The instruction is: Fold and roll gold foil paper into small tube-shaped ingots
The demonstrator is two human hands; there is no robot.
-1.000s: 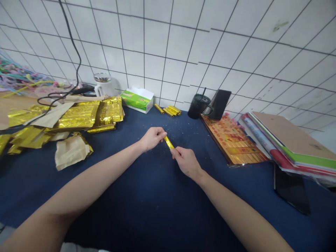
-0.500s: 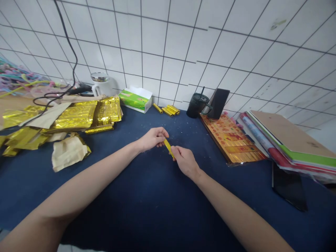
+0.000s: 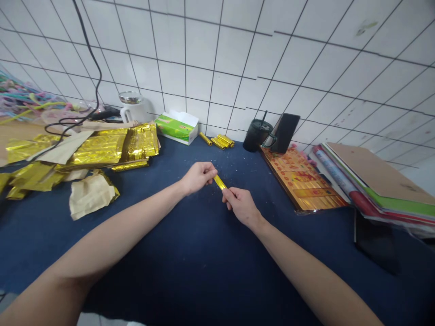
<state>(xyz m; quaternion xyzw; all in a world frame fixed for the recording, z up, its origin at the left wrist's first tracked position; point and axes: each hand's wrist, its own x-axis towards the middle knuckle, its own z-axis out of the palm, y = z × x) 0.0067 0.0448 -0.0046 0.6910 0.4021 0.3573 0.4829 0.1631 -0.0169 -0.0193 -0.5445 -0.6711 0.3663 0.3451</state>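
Observation:
A narrow strip of gold foil paper, perhaps a roll (image 3: 219, 182), slants between my two hands above the dark blue table (image 3: 204, 253). My left hand (image 3: 200, 176) pinches its upper end between thumb and fingers. The lower end is gripped by my right hand (image 3: 241, 206), thumb on top; the fingers hide that tip. Beyond the hands, near the wall, lie several small gold paper rolls (image 3: 222, 141), with one single roll (image 3: 205, 138) just left of them. To the left spreads a pile of gold foil paper (image 3: 102, 147), with a crumpled beige sheet (image 3: 90, 197) before it.
At the back stand a green tissue pack (image 3: 175, 128), a white mug (image 3: 132, 111), a black cup with straw (image 3: 256, 136) and a dark phone-like slab (image 3: 286, 131). On the right are orange-gold printed sheets (image 3: 302, 179) and stacked folders (image 3: 384, 176). A black cable (image 3: 90, 50) hangs at left.
My left hand's fingers have closed onto the upper end of the gold strip. The right hand has shifted slightly, and the view has moved a little.

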